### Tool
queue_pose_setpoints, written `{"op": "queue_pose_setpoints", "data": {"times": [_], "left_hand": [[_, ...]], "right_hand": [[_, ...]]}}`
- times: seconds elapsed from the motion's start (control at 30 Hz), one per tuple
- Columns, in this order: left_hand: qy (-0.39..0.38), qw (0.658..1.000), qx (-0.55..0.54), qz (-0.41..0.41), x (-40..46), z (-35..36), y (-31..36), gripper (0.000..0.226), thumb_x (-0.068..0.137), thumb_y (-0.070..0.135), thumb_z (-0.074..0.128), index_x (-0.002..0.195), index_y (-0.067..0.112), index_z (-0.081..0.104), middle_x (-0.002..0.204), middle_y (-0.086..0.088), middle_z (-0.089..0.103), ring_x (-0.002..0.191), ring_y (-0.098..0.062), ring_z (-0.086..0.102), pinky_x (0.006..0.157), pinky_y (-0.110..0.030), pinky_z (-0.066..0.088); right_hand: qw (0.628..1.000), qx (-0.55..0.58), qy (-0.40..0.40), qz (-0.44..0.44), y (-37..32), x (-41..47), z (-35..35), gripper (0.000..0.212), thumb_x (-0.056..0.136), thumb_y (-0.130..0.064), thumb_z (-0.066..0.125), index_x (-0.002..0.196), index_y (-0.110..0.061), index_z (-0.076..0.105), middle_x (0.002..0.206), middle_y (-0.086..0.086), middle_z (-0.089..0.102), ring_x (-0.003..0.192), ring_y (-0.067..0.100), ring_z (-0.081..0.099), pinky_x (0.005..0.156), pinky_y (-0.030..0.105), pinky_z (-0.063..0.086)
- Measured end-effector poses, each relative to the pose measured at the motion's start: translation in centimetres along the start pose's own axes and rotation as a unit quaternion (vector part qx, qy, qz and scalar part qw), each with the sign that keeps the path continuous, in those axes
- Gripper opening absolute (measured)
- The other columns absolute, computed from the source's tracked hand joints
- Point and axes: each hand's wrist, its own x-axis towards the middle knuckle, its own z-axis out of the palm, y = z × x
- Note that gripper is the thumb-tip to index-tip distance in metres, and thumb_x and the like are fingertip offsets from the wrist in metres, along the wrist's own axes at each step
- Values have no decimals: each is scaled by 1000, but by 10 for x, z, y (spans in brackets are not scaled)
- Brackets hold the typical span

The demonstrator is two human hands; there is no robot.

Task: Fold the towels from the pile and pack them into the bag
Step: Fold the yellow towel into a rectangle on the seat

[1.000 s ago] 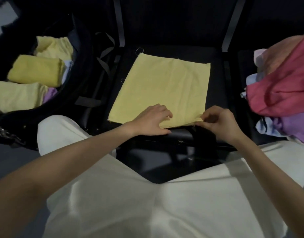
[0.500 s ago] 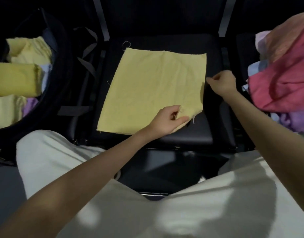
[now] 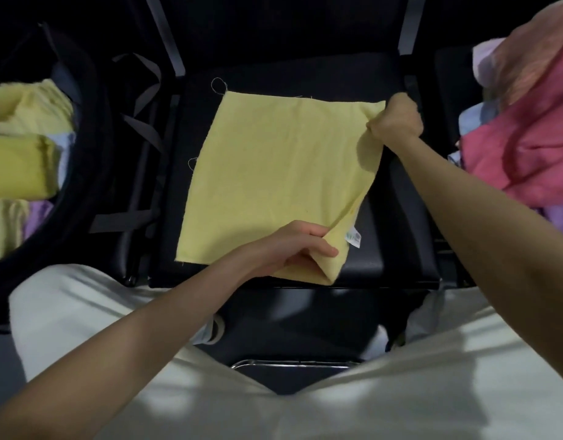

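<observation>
Yellow towel (image 3: 267,173) lies on the black seat cushion (image 3: 397,242), most of it flat, its right edge lifted off the cushion. Left hand (image 3: 293,246) pinches the near right corner of the towel, thumb on top, fingers curled beneath; the corner is raised and a small white label (image 3: 354,237) shows on the underside just right of the hand. Right hand (image 3: 397,117) is clenched on the far right corner of the towel, pulling it up so the edge between the two hands hangs slack. Left of the cushion, the open black bag (image 3: 93,128) holds folded yellow towels (image 3: 19,166). Right of the cushion sits the pile (image 3: 521,131) of unfolded towels, pink uppermost. White trousers (image 3: 83,319) fill the near foreground.
</observation>
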Motion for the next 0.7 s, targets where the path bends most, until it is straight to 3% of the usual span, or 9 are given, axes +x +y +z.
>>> {"op": "queue_pose_setpoints", "data": {"times": [0.07, 0.17, 0.27, 0.33, 0.4, 0.47, 0.6, 0.7], "left_hand": [[-34, 999, -12, -5, -3, 6, 1, 15, 70, 17, 66, 83, 12, 61, 69, 4, 58, 69, -10, 56, 65, -20, 46], [-55, 998, -32, 0, -13, 8, 5, 9, 82, 8, 64, 77, 11, 58, 62, 8, 57, 59, -5, 57, 57, -15, 46], [-36, 999, -34, 20, -27, -5, 6, 15, 84, 14, 67, 91, 4, 59, 79, -7, 60, 74, -16, 67, 78, -28, 58], [-6, 999, -20, 30, -40, -18, 3, 15, 83, 17, 70, 84, 4, 63, 83, -8, 59, 81, -22, 68, 92, -35, 55], [46, 998, -7, 47, -54, -34, -3, 29, 87, 10, 67, 58, 14, 66, 67, 3, 62, 74, -15, 65, 89, -35, 56], [108, 992, -25, 62, -69, -50, -13, 44, 86, 5, 67, 45, 21, 57, 57, 7, 54, 65, -11, 61, 81, -30, 57], [211, 974, -40, 69, -94, -83, -34, 48, 83, 3, 69, 46, 17, 42, 56, 3, 37, 57, -10, 53, 77, -31, 56], [236, 967, -60, 75, -112, -105, -45, 31, 82, 4, 70, 55, 6, 57, 60, 2, 53, 63, -12, 60, 81, -34, 57]], "right_hand": [[997, 71, 10, 10, 14, 1, -4, 18, 81, -10, 66, 86, -14, 49, 93, 1, 56, 87, 19, 56, 69, 30, 46], [972, 232, 25, 38, 22, -2, -10, 29, 73, -13, 75, 65, -18, 47, 73, -5, 54, 66, 7, 54, 58, 21, 47], [948, 312, 47, 34, 6, -11, -8, 30, 77, -8, 71, 59, -19, 49, 69, -6, 56, 63, 4, 54, 57, 15, 49], [943, 327, 60, 15, -17, -17, 0, 21, 78, -5, 64, 64, -17, 53, 79, 1, 64, 71, 9, 62, 67, 21, 55], [940, 333, 69, -12, -46, -23, 10, 11, 80, -5, 62, 77, -15, 57, 91, 5, 67, 82, 11, 65, 75, 24, 56], [940, 331, 72, -44, -78, -30, 21, 9, 82, -6, 62, 87, -12, 58, 89, -1, 63, 83, 8, 63, 75, 18, 54], [949, 282, 75, -122, -135, -50, 48, 16, 82, -7, 64, 89, -15, 52, 90, -5, 56, 87, 9, 59, 77, 18, 50], [957, 238, 69, -152, -168, -61, 68, 17, 82, -6, 63, 90, -14, 50, 93, -4, 54, 88, 9, 55, 77, 19, 48]]}}
